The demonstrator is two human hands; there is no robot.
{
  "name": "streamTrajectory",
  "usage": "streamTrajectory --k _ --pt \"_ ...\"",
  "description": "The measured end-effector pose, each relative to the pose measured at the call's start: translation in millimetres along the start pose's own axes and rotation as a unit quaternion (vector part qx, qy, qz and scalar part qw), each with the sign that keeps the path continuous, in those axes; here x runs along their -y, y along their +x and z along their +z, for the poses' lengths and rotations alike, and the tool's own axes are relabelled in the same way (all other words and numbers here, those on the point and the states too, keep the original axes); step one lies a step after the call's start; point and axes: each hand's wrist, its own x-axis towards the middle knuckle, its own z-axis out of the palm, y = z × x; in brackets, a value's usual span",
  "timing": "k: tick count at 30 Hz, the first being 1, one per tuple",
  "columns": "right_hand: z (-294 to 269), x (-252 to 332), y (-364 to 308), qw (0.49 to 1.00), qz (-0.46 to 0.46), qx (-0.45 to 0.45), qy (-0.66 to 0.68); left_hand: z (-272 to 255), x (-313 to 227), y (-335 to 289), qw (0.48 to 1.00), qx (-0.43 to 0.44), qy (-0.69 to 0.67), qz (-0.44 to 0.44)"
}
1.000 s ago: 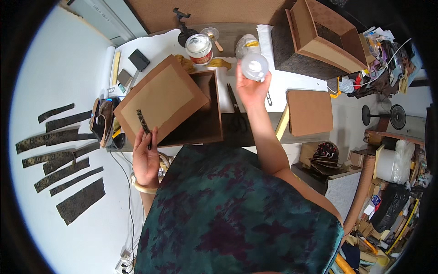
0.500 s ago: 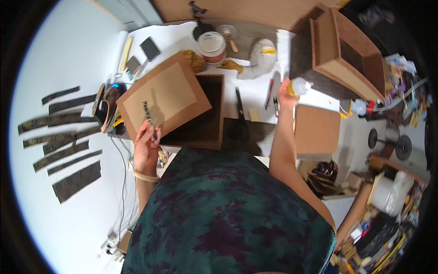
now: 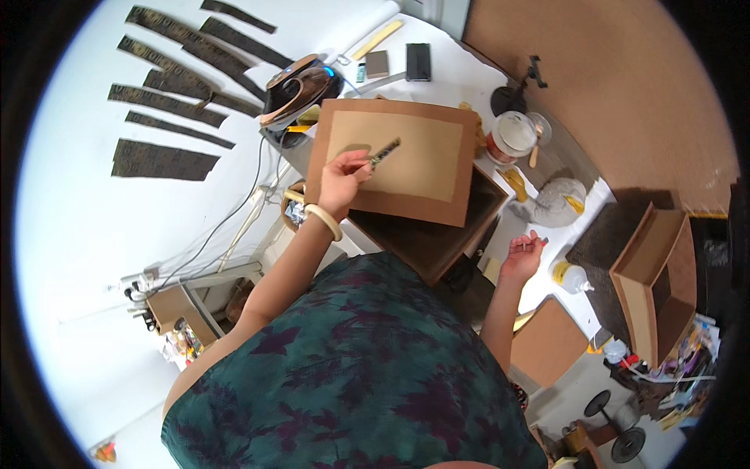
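At left hand (image 3: 344,183), pinching patterned strip (image 3: 386,151) over brown board (image 3: 462,168); rightward, half-curling right hand (image 3: 523,258), cannot tell if grasping.

The single fisheye view looked steeply down from the wearer's head, over the patterned garment (image 3: 351,367) toward the nearby worktop (image 3: 569,152).

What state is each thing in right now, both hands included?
Left hand: pinching a patterned strip
Patterned strip: held over the tan-faced board
Tan-faced board: lying askew across the dark box
Dark box: open-topped, partly covered
Right hand: fingers curled; grip unclear
Iron: blue light on
Tub: seems open, white inside
Bottle: in neither hand; cap unclear
Brown box at right: open
Dark strips: spread apart on the white surface
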Motion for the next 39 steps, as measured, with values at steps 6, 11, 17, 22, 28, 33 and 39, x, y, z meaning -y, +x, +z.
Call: streamTrajectory --k 6,11,17,22,28,33,39 --pt "98.3 18.4 -38.0 0.958 -0.161 0.151 -0.182 -10.6 5.2 25.9 0.989 0.033 0.123 0.079" --pt "241.1 -13.4 -72.0 0.846 -0.26 0.324 -0.334 -38.3 -6.2 38.6 0.995 0.061 -0.071 0.019" --pt "459.3 -142.3 -55.9 0.552 -0.253 0.534 -0.589 -102.8 -32.6 50.4 0.97 0.017 -0.237 -0.054" --pt "527.4 -324.1 44.3 0.264 -0.248 0.562 -0.744 -172.1 -45.0 66.0 0.952 0.015 -0.297 -0.069" --pt "555.4 -420.0 59.5 0.156 -0.27 0.468 -0.827 -233.7 -47.3 71.4 0.945 0.003 -0.323 -0.055" --pt "556.1 -424.8 80.8 0.15 -0.221 0.472 -0.84 -241.8 -51.4 81.2 0.938 0.0 -0.336 -0.083" --pt "559.2 -314.7 38.0 0.374 -0.168 0.439 -0.799 -211.2 -55.5 100.7 0.939 0.073 -0.32 -0.105"
